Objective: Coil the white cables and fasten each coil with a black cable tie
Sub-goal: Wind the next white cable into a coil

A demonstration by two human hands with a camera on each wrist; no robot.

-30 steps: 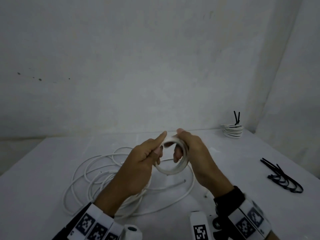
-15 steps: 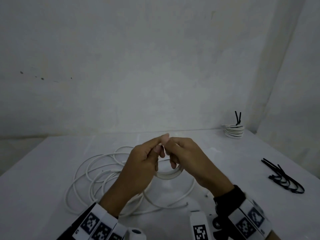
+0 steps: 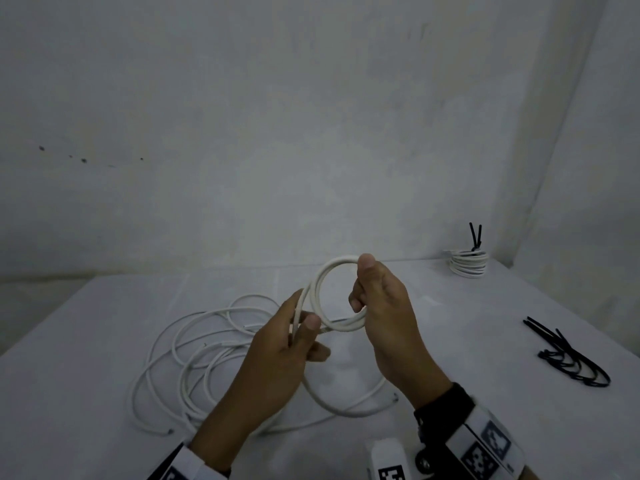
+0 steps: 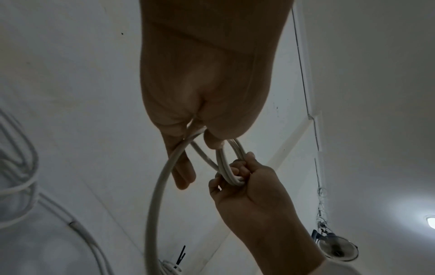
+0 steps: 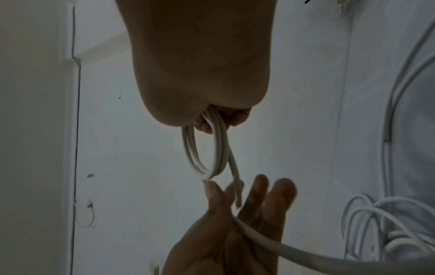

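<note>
My right hand (image 3: 360, 289) grips a small coil of white cable (image 3: 323, 282) and holds it upright above the table, thumb on its top. In the right wrist view the coil (image 5: 202, 148) hangs from the curled fingers. My left hand (image 3: 301, 329) is just below and left of it, and pinches the strand that leads off the coil between thumb and fingers. That strand (image 4: 160, 186) runs down past the left fingers (image 4: 181, 173) to the table. Loose white cables (image 3: 187, 355) lie tangled on the left of the table.
A finished white coil (image 3: 467, 266) with a black tie standing up from it sits at the back right corner. Several black cable ties (image 3: 571, 362) lie near the right edge. Walls close the table (image 3: 485, 341) in behind and to the right.
The hands, pressed together at the coil before, have come apart. My left hand slid down and left along the strand. My right hand lifted the coil and turned it upright.
</note>
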